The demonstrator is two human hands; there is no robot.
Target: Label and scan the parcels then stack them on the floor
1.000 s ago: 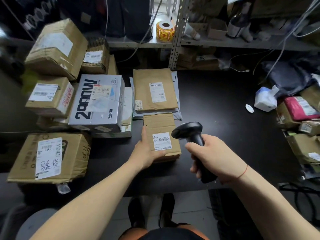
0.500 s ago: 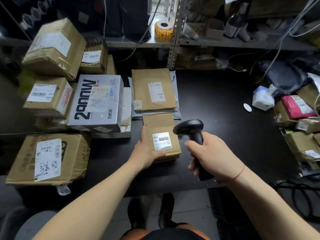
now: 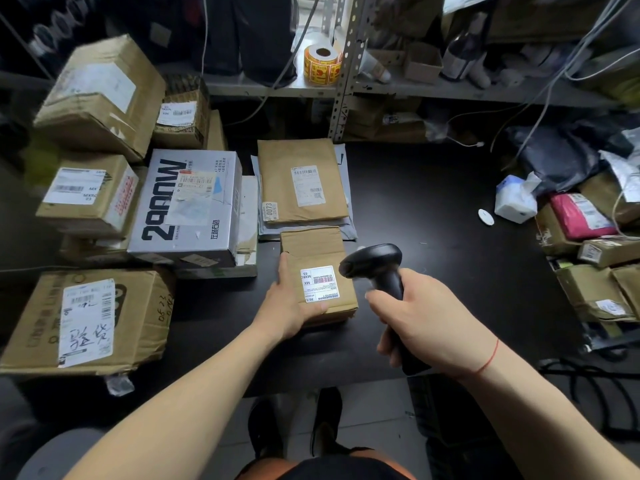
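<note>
Left grip [image 3: 287, 306] held the small brown parcel [image 3: 315, 251] at its near left corner, thumb laid across the top just below the white label [image 3: 320, 284] and the fingers wrapped round the left side. Right grip [image 3: 426, 327] was closed round the handle of a black scanner [image 3: 374, 268], whose head hung just to the right of the label and pointed towards it. A thin red thread circled that wrist. The parcel lay flat on the black table [image 3: 433, 220], near the front edge and about midway along it. Just behind it, towards the back edge, a flat brown parcel [image 3: 301, 178] rested on top of grey mailers. At the left edge cartons were piled up: a grey printed box [image 3: 187, 206] beside the flat parcel, and a large carton [image 3: 86, 320] with a handwritten label at the front left corner. Near the right edge lay a pack of tissues [image 3: 514, 202] with a small white disc [image 3: 485, 216] just beside it, and more parcels were heaped beyond them, among them a pink one [image 3: 578, 216]. A roll of yellow stickers [image 3: 322, 64] stood on the shelf behind the table.
</note>
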